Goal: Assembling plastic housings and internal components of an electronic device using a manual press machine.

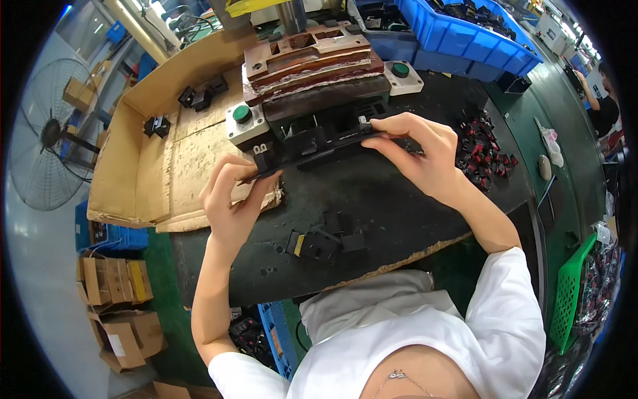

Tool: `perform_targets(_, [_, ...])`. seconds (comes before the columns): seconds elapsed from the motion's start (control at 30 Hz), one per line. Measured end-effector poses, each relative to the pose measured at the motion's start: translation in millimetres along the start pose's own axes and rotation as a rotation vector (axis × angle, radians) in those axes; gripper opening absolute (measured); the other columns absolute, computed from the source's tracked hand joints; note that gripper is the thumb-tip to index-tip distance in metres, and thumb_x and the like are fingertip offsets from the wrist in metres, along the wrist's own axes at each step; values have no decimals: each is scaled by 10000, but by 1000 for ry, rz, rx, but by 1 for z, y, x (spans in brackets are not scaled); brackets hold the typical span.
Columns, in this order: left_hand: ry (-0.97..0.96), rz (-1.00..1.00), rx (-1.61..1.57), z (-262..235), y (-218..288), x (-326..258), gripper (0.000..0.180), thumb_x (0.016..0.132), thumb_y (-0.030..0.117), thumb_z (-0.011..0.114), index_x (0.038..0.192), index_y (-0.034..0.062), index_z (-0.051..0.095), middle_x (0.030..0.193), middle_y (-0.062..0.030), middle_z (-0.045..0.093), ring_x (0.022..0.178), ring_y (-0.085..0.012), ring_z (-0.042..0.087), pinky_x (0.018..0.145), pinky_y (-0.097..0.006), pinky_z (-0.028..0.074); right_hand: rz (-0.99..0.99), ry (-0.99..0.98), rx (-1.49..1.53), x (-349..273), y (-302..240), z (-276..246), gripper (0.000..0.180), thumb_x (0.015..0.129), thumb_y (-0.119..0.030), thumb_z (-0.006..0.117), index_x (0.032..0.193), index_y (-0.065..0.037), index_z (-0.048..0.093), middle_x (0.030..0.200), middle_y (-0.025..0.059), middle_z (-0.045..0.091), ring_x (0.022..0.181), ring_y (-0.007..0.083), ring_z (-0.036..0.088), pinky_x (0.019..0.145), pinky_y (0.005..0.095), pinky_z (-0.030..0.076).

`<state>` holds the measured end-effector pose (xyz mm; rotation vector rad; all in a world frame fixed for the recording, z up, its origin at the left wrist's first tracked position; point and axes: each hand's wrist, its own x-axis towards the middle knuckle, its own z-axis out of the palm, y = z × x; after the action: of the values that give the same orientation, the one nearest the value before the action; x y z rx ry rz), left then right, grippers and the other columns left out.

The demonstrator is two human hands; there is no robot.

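A long black plastic panel point(322, 147) with raised housings spans the space between my hands, just in front of a press fixture. My left hand point(230, 189) pinches its left end between thumb and fingers. At the other end, my right hand point(423, 154) grips it the same way. Behind the panel stands the press fixture point(312, 66), a stack of brown and metal plates. Green push buttons sit at both sides of it, one on the left point(242, 114) and one on the right point(400, 70).
Several black plastic parts point(325, 241) lie on the dark table near me. Small red-and-black parts point(488, 149) are heaped at the right. A cardboard box tray point(133, 179) with black pieces stands left; blue bins point(465, 40) are behind. A person point(601, 110) is at far right.
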<state>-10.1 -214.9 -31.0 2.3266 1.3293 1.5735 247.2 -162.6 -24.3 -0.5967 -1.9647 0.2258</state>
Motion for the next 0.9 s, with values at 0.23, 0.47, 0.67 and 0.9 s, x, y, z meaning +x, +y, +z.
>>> perform_targets(0.23, [20,-27,0,0,2,2,238,643,-70,741,706,-15,518,720,-88,545,617,-163,548,575,-230,445,-54,-6,-31,1,0,-1,211,682,-19,741,844,43,620,786,122,653,647,163,642,589,228,502])
perform_targets(0.47, [-32,-494,-480,-2,14,8,605,700,-61,707,1192,41,370,738,-31,583,690,-74,568,601,-199,453,558,-205,523,7,6,-4,143,816,-73,642,894,15,561,686,16,617,571,55,577,498,174,456])
perform_targets(0.67, [-69,-682,-833,-2,19,10,555,820,134,626,1260,9,313,803,-90,614,605,-91,572,485,-192,448,967,-284,944,10,12,-7,141,830,-74,610,948,-20,554,696,1,605,487,-4,516,448,135,458])
perform_targets(0.9, [-55,-742,-865,-6,20,9,439,914,277,502,1229,10,353,713,-75,607,445,-81,504,400,-184,389,1139,-251,1184,11,16,-6,123,840,-54,581,948,-7,544,716,3,613,467,-9,545,474,127,512])
